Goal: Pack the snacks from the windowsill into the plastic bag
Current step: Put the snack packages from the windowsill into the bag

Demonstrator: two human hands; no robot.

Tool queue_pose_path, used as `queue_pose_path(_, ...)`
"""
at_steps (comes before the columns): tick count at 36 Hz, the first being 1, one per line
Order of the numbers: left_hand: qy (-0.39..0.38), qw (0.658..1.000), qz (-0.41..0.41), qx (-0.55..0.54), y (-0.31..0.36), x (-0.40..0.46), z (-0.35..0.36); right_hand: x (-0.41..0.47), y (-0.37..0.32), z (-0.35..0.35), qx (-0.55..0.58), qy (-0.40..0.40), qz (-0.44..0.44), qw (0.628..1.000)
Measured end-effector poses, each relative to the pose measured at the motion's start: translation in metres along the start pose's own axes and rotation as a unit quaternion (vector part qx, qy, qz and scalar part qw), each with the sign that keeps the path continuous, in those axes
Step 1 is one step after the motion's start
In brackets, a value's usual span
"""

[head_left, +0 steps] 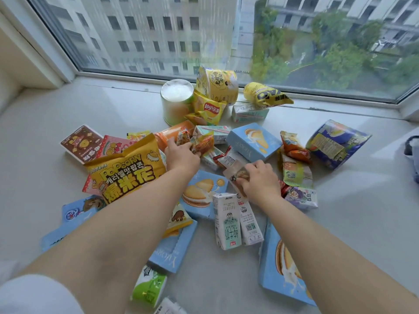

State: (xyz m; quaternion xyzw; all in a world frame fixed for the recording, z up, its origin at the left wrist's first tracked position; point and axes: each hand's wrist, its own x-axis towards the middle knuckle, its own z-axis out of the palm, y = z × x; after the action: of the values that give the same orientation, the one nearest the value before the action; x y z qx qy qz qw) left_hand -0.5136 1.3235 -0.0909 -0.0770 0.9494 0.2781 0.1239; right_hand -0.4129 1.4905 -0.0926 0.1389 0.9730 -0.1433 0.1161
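Lying nearest: a green and white carton (148, 288) at the bottom edge and a blue biscuit box (281, 266) to the right, flat on the windowsill (351, 211).
Milk cartons: two white ones (226, 223) lie side by side between the forearms.
Popcorn bag: a big yellow popcorn bag (127, 171) sits left of the left forearm, propped on pink and brown packets.
Right hand: the right hand (260, 180) has its fingers curled round a small pale packet (235, 173), thumb underneath.
Left hand: the left hand (181, 155) reaches further in, fingers bent onto small orange snack packets (201, 143); one packet is pinched at the fingertips.
Middle: an open blue box (252, 141) sits just beyond the right hand, and a dark blue bag (335, 143) lies well to the right.
Far side: a Lay's chip bag (208, 109) leans on a white tub (175, 100), with a yellow cup (217, 85) and a yellow bag (265, 95) near the window frame.
Plastic bag: not in view.
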Motion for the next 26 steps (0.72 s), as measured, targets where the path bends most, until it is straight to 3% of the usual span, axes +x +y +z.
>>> queue_pose_path(8, -0.060, 0.995, 0.046, 0.064, 0.002, 0.035, 0.022, 0.031, 0.006, 0.011, 0.021, -0.076, 0.018, 0.997)
queue_pose_path(14, -0.057, 0.992, 0.064, 0.092, -0.008, 0.042, 0.028, 0.039, 0.014, 0.019, 0.082, -0.059, 0.047, 0.994)
queue_pose_path(18, -0.047, 0.992, 0.072, 0.098, -0.009, 0.037, 0.024, 0.043, 0.014, 0.022, 0.013, -0.083, 0.066, 0.994)
queue_pose_path(21, -0.049, 0.991, 0.080, 0.098, -0.011, 0.027, 0.021, 0.038, 0.011, 0.026, -0.014, -0.062, 0.081, 0.995)
queue_pose_path(26, -0.057, 0.994, 0.091, 0.031, -0.006, -0.002, 0.019, 0.020, 0.006, 0.026, 0.033, -0.002, 0.098, 0.995)
